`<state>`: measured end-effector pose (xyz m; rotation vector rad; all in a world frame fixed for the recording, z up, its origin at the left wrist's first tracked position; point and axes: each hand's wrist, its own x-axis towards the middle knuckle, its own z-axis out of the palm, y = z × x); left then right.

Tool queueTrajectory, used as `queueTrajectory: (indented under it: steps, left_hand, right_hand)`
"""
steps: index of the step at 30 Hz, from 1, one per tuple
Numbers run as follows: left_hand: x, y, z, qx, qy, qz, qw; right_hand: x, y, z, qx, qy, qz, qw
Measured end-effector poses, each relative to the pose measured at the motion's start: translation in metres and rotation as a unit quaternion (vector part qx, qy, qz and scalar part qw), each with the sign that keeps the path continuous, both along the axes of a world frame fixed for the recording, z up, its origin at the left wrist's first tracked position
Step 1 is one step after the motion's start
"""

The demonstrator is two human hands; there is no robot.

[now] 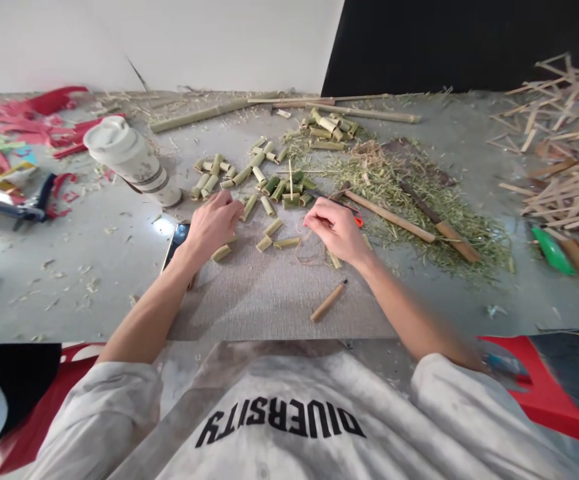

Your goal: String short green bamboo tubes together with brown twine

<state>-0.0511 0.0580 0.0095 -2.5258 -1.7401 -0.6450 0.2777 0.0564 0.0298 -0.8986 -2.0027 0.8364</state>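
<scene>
My left hand (216, 220) is over the left side of the cut bamboo pieces, fingers bent and drawn together. Whatever they grip, if anything, is hidden. Close to its fingertips lies a short bamboo tube (249, 207). My right hand (336, 228) pinches a thin brownish string (298, 248) that trails down onto the mat. Between the hands are loose bamboo pieces (287, 243); beyond them a cluster of short tubes (258, 175) spreads out, with a thin stick (291, 177) standing upright among green ones. A small wooden-handled tool (328, 301) rests nearer to me.
A white paper cup (132, 157) and a phone (173, 245) are at left, near red scraps (44, 120). Shavings (449, 207) with wooden-handled tools (389, 215) lie at right, a heap of thin sticks (569, 147) beyond. Long bamboo poles (204, 115) lie along the back.
</scene>
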Motion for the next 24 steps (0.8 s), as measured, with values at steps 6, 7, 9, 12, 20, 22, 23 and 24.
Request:
queueTrajectory:
  steps: [6,7,9,12,20,22,23,24]
  left_hand:
    - [0.031,-0.023,0.019,0.021,-0.157,-0.056,0.986]
    - [0.041,-0.030,0.023,-0.035,-0.216,-0.095,0.971]
    - [0.059,-0.041,0.025,-0.140,-0.299,-0.145,0.933]
    - [0.076,-0.051,0.019,-0.196,-0.351,-0.154,0.903]
    - [0.076,-0.048,0.006,-0.161,-0.361,-0.137,0.908]
    - [0.076,-0.050,0.004,-0.117,-0.316,-0.161,0.928]
    - [0.076,-0.051,0.002,-0.097,-0.295,-0.174,0.934]
    - [0.077,-0.052,0.001,-0.084,-0.277,-0.187,0.939]
  right_hand:
    - [-0.003,-0.009,0.002,0.065,0.004,0.004,0.998]
    - [-0.005,-0.012,0.002,0.084,-0.001,0.004,0.996]
    - [-0.010,-0.018,-0.001,0.117,-0.022,0.007,0.993]
    - [-0.014,-0.022,-0.007,0.157,-0.059,0.018,0.986]
    - [-0.013,-0.017,-0.011,0.177,-0.106,0.016,0.978]
    - [-0.014,-0.020,-0.008,0.119,-0.083,0.022,0.989]
    - [-0.015,-0.022,-0.007,0.074,-0.062,0.032,0.995]
    - [-0.017,-0.024,-0.006,0.024,-0.039,0.046,0.998]
